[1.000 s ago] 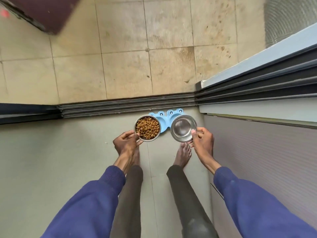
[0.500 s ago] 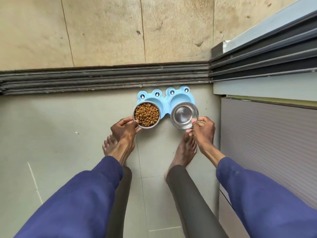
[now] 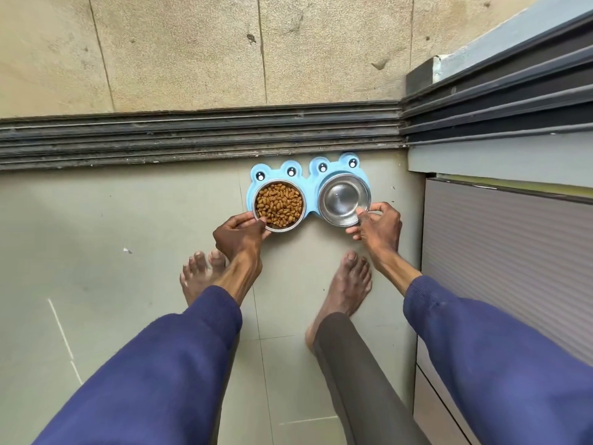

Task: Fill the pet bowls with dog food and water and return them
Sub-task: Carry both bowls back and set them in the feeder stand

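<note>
A light blue frog-shaped bowl stand (image 3: 308,175) lies on the floor by the door track. My left hand (image 3: 239,235) grips the near rim of a steel bowl of brown dog food (image 3: 278,205), which sits over the stand's left hole. My right hand (image 3: 378,224) pinches the near right rim of a second steel bowl (image 3: 343,199) over the right hole; its inside is shiny, and I cannot tell whether it holds water. Both bowls cover most of the stand, and I cannot tell whether they rest fully in it.
A dark sliding-door track (image 3: 199,136) runs across just behind the stand, with stained beige tiles (image 3: 179,49) beyond it. A door frame and grey panel (image 3: 500,239) stand close on the right. My bare feet (image 3: 348,284) are on the pale floor right behind my hands.
I have bent lower and brought both bowls forward and down over the blue stand. Both hands keep hold of the rims, and the floor looks much closer.
</note>
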{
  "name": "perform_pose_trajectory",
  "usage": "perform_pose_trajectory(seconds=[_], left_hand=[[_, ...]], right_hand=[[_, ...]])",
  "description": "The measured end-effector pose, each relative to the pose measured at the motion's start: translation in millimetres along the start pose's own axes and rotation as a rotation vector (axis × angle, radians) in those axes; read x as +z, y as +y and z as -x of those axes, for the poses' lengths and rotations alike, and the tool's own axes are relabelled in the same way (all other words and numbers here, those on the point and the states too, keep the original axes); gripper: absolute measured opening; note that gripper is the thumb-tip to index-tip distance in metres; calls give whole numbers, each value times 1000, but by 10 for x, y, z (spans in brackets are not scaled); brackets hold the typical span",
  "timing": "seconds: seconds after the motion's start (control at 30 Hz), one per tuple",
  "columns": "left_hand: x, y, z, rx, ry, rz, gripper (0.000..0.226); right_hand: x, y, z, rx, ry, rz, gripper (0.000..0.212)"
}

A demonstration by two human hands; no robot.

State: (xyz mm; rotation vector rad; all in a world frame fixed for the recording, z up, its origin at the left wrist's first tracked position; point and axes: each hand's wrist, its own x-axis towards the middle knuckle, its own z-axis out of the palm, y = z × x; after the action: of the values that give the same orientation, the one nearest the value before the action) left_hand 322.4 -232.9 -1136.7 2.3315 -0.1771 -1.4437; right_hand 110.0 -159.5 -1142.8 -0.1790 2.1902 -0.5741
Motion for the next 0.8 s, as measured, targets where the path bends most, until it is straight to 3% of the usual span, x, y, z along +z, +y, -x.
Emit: perform_pose_trajectory(seconds=[0.3, 0.57, 0.8], left_hand=[[93, 18, -98, -61, 125, -83, 38], [108, 55, -147, 19, 74, -146, 34], [85, 76, -190, 58, 28, -171, 37]], right_hand=[[7, -57, -72, -48, -35, 187, 27], [-30, -136, -139, -99, -68, 400, 29], [-98, -123, -198, -156, -109, 420, 34]])
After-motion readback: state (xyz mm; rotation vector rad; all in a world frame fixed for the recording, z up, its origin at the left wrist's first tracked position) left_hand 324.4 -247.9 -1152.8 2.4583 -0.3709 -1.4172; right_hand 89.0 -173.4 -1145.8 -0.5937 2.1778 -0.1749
